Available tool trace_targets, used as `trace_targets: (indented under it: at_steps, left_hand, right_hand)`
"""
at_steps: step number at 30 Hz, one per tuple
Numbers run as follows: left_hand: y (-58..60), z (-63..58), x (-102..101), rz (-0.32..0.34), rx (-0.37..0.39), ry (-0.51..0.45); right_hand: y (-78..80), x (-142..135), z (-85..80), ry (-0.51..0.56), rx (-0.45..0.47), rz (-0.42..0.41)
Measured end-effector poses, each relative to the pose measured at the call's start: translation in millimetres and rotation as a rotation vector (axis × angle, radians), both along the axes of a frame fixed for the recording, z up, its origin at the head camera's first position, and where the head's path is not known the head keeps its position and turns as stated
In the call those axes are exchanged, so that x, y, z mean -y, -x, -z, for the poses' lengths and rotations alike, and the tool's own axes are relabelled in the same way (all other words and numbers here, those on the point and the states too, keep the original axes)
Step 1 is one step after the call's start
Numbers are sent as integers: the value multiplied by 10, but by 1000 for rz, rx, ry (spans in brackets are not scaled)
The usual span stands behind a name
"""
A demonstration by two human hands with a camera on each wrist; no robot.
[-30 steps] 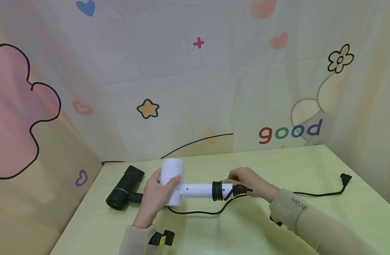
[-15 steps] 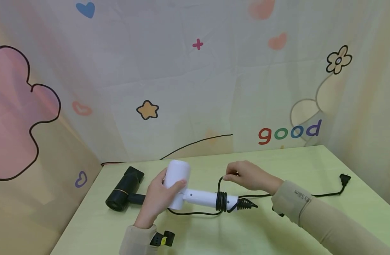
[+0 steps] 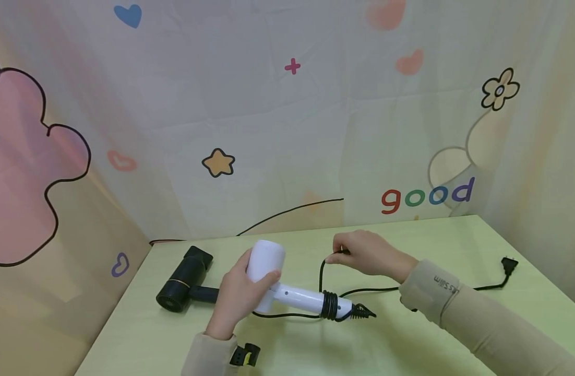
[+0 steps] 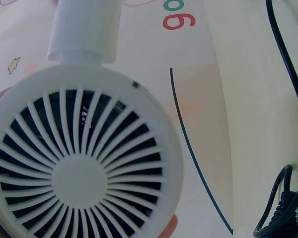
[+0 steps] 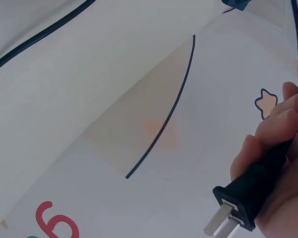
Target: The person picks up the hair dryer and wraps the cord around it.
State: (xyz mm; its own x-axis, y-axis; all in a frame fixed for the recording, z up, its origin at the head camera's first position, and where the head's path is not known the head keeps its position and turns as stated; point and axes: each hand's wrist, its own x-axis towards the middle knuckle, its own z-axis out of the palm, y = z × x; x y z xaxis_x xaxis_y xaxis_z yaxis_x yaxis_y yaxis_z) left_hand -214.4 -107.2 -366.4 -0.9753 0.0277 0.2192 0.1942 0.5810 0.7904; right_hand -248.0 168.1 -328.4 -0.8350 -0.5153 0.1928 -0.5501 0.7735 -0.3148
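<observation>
My left hand (image 3: 242, 292) grips the barrel of a white hair dryer (image 3: 266, 261) above the table, its handle sloping down to the right. In the left wrist view the dryer's round slotted grille (image 4: 79, 181) faces the camera. Black cord (image 3: 330, 306) is wound several times round the handle near its end. From these turns a length of cord rises to my right hand (image 3: 373, 253), higher and to the right. The right wrist view shows that hand's curled fingers holding the cord and its two-pin plug (image 5: 251, 191), prongs pointing out.
A black hair dryer (image 3: 179, 282) lies at the table's left side, partly behind my left hand. Its cord (image 3: 287, 315) appears to run beneath the white one towards a plug (image 3: 508, 265) at the far right. A printed curtain (image 3: 268, 115) hangs behind the pale green table (image 3: 306, 350).
My right hand has risen from the handle's end, drawing a stretch of cord up with it. The white hair dryer has moved slightly right and down, its handle tilting lower.
</observation>
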Motion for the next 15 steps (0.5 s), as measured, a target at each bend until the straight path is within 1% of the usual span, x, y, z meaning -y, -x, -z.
trace_targets:
  at_steps: [5, 8, 12, 15]
  left_hand:
    - [-3, 32, -46, -67, -35, 58]
    - [3, 54, -79, -109, -59, 91]
    - [8, 73, -112, -152, -90, 113]
    - [18, 72, -126, -179, -98, 120]
  right_hand:
    - [-23, 40, -54, -5, -16, 30]
    - [-49, 76, -81, 4, -41, 40]
    - [-98, 129, -103, 17, -81, 51]
    - [-130, 155, -112, 23, -97, 59]
